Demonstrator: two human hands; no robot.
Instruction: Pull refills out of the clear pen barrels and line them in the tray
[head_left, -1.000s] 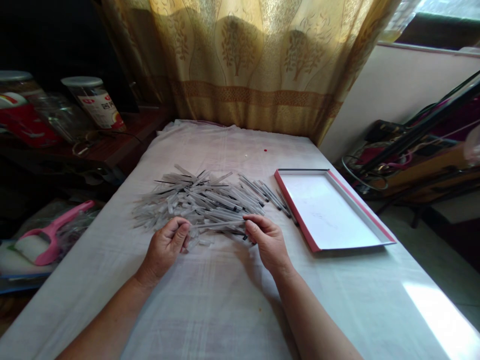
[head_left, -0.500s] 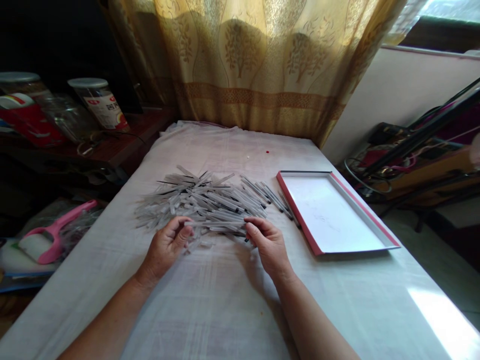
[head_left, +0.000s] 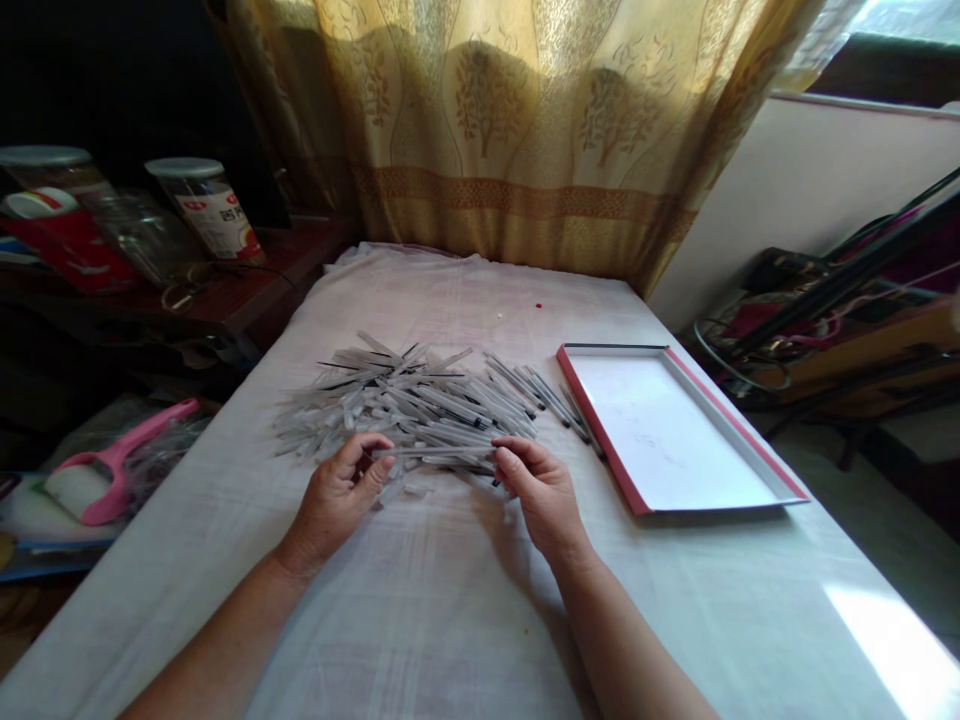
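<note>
With our right hand (head_left: 540,490) we pinch one tube (head_left: 442,453); our left hand's (head_left: 337,495) grip we cannot tell. Few loose tubes (head_left: 547,396) lie beside the tray (head_left: 667,430); most form the heap (head_left: 420,395).

Daylight at the right, gloom at the left.
The window (head_left: 907,20) glared pale, and sunlight (head_left: 892,635) burned out the near right corner of the worktop (head_left: 420,630). The curtain (head_left: 562,120) glowed gold in patches, darker toward its hem. The right hand (head_left: 541,492) and forearm (head_left: 630,625) threw a soft shadow leftward. Beyond the left edge, jars (head_left: 225,220) sat dim; wide-angle stretch distorted the margins, and the tube heap (head_left: 420,395) looked smeary.
</note>
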